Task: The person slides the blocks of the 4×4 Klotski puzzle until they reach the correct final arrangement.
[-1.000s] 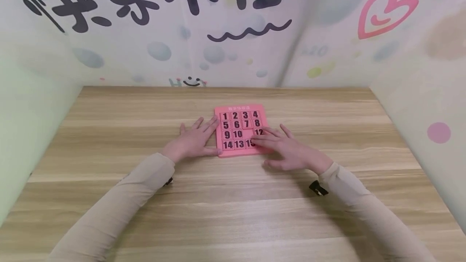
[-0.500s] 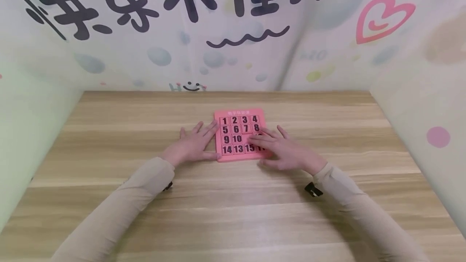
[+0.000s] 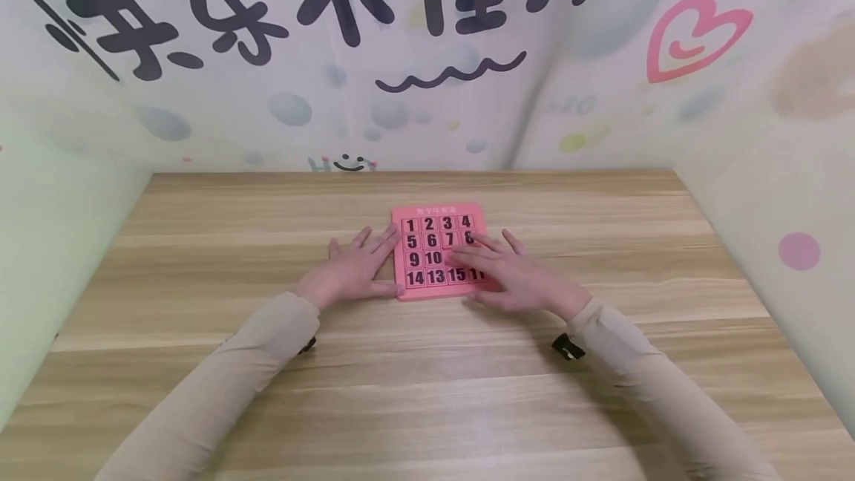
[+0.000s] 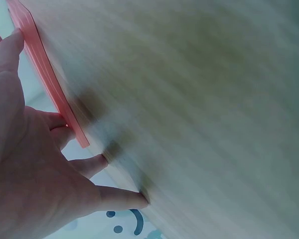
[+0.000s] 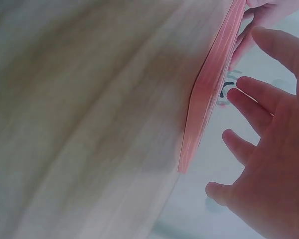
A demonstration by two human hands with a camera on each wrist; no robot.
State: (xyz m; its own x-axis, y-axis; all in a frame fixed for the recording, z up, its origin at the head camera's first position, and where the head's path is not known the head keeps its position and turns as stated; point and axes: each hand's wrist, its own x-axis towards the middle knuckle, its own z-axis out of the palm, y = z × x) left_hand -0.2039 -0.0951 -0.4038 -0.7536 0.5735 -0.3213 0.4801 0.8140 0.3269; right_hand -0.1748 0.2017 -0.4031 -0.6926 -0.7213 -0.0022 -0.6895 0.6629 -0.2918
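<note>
A pink sliding number puzzle (image 3: pixel 437 292) lies flat on the wooden table, its tiles facing up. Rows 1 to 4 and 5 to 8 run in order; 9 and 10 follow, with 14, 13, 15 and 11 in the bottom row. My left hand (image 3: pixel 350 271) spreads along the left side, thumb at the near corner and fingertips at the edge. Straight fingers of my right hand (image 3: pixel 524 277) reach over the right side, tips at the third row, hiding its right-hand part. In the left wrist view, the left thumb (image 4: pixel 12 50) touches the puzzle's side.
The wood-grain table (image 3: pixel 427 392) meets a printed back wall (image 3: pixel 227 117) with large black characters and a pink heart. Pale side walls rise at left and right. A small black device (image 3: pixel 568 347) hangs under the right sleeve.
My right hand has shifted left across the puzzle, covering the 12 and the former gap beside it. The 11 now shows at bottom right. The left hand stays at the edge.
</note>
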